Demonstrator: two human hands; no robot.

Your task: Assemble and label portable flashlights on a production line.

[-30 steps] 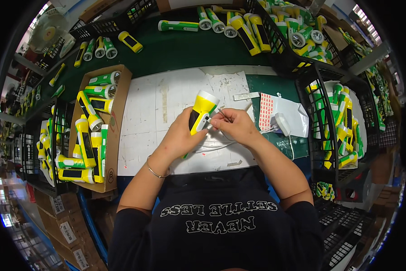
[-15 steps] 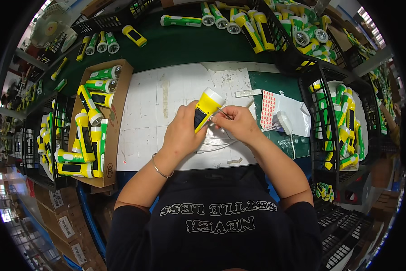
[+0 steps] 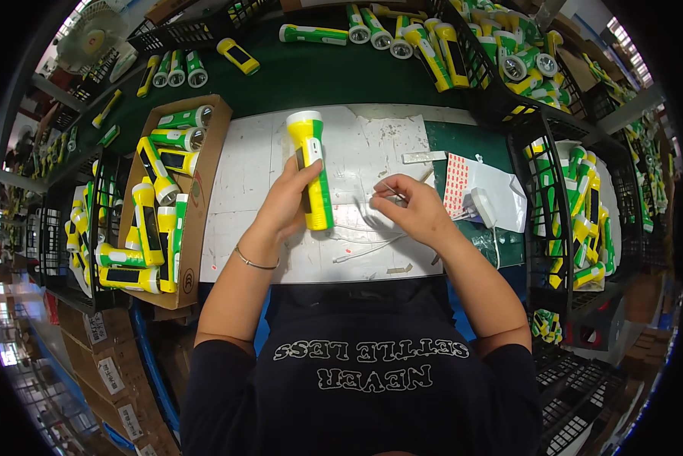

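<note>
My left hand (image 3: pixel 287 196) is wrapped round a green, yellow and white flashlight (image 3: pixel 316 182), held with its white head away from me and its switch side showing. Apart from it, on the right, my right hand (image 3: pixel 416 204) pinches a thin, dark, rod-like tool (image 3: pixel 392 188) between thumb and fingers; its exact kind is too small to make out. Below the hands a white cable (image 3: pixel 368 248) lies on the white work sheet (image 3: pixel 243 163).
Left stands a cardboard box (image 3: pixel 218 129) of flashlights; right, a black crate (image 3: pixel 521 220) holds more. A white charger (image 3: pixel 483 207) rests by a sheet of red stickers (image 3: pixel 456 182). Several flashlights (image 3: pixel 313 35) lie along the green table's far side.
My left hand has turned the flashlight from its dark panel side to its switch side, more upright and further left. My right hand has drawn back from it with the thin tool.
</note>
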